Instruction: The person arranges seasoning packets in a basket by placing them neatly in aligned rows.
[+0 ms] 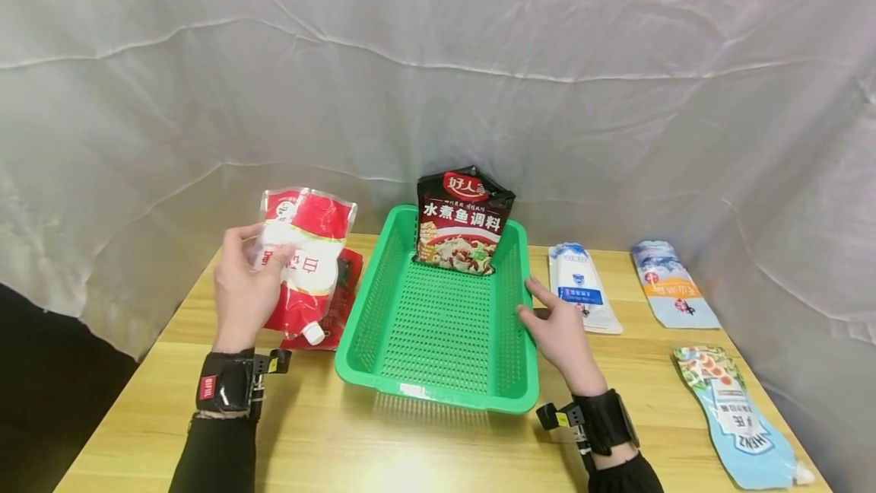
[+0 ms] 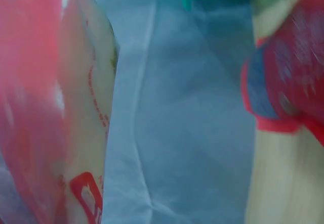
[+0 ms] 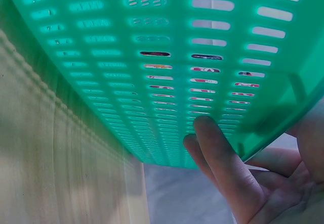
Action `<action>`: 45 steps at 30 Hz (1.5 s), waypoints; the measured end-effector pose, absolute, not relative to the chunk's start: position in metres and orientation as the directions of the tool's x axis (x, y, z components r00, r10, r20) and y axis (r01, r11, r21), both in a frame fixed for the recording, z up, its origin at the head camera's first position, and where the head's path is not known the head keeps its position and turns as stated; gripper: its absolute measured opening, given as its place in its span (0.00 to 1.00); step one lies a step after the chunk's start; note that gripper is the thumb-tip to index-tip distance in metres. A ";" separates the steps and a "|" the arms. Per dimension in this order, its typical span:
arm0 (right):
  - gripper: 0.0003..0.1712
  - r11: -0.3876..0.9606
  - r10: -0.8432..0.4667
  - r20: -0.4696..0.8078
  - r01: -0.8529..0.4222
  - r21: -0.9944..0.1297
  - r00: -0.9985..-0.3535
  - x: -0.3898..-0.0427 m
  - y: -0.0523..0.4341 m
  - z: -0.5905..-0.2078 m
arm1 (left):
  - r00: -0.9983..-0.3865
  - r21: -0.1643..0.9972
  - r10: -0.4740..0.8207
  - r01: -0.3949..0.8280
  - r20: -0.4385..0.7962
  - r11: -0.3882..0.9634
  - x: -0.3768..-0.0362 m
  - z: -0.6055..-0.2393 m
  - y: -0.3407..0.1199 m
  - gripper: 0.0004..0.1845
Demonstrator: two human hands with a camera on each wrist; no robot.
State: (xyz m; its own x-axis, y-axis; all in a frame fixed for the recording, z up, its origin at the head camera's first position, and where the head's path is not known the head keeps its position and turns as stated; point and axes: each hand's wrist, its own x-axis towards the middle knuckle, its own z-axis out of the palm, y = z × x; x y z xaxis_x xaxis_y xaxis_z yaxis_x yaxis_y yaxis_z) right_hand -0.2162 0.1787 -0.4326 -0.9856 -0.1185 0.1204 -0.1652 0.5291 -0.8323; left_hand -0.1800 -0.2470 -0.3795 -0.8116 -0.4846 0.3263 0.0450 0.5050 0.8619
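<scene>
My left hand (image 1: pixel 242 295) grips a red and white spouted pouch (image 1: pixel 318 227) by its side, thumb across the front. Its white cap points down toward the table. In the left wrist view the pouch (image 2: pixel 40 107) fills the left side, blurred. Beneath it in the head view lies a dark red packet (image 1: pixel 352 268), partly covered. At the right rim of a green plastic basket (image 1: pixel 438 341), my right hand (image 1: pixel 564 337) holds on, fingertips (image 3: pixel 207 128) against the slotted outer wall. A black and red seasoning packet (image 1: pixel 461 223) leans upright against the basket's back wall.
Right of the basket lie a white and blue pouch (image 1: pixel 582 284) and a blue and orange pouch (image 1: pixel 674 287). Nearer the table's right edge is a light blue spouted pouch (image 1: pixel 739 424). A grey cloth (image 1: pixel 438 59) hangs behind the wooden table (image 1: pixel 328 440).
</scene>
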 end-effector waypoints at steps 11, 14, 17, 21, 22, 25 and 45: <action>0.32 0.535 -0.122 0.124 -0.171 -0.827 -0.985 -0.217 0.179 -0.434 | -0.785 0.825 -0.434 0.167 0.442 0.539 -0.164 -0.361 -0.210 0.27; 0.32 0.544 -0.120 0.133 -0.177 -0.820 -0.984 -0.217 0.180 -0.434 | -0.780 0.813 -0.412 0.204 0.472 0.546 -0.161 -0.359 -0.199 0.27; 0.32 0.550 -0.122 0.143 -0.187 -0.814 -0.982 -0.217 0.180 -0.434 | -0.775 0.801 -0.379 0.259 0.506 0.540 -0.160 -0.359 -0.187 0.26; 0.32 0.566 -0.141 0.161 -0.213 -0.796 -0.977 -0.217 0.182 -0.434 | -0.774 0.784 -0.335 0.312 0.538 0.537 -0.158 -0.358 -0.171 0.26; 0.32 0.573 -0.146 0.169 -0.222 -0.789 -0.975 -0.217 0.183 -0.434 | -0.775 0.780 -0.325 0.320 0.542 0.538 -0.157 -0.358 -0.167 0.26; 0.31 0.594 -0.161 0.205 -0.261 -0.761 -0.965 -0.218 0.186 -0.432 | -0.779 0.775 -0.304 0.337 0.548 0.534 -0.156 -0.359 -0.156 0.26; 0.32 0.428 -0.198 0.333 -0.387 -0.817 -0.922 -0.176 0.161 -0.379 | -0.849 0.802 -0.185 0.364 0.495 0.474 -0.146 -0.361 -0.106 0.23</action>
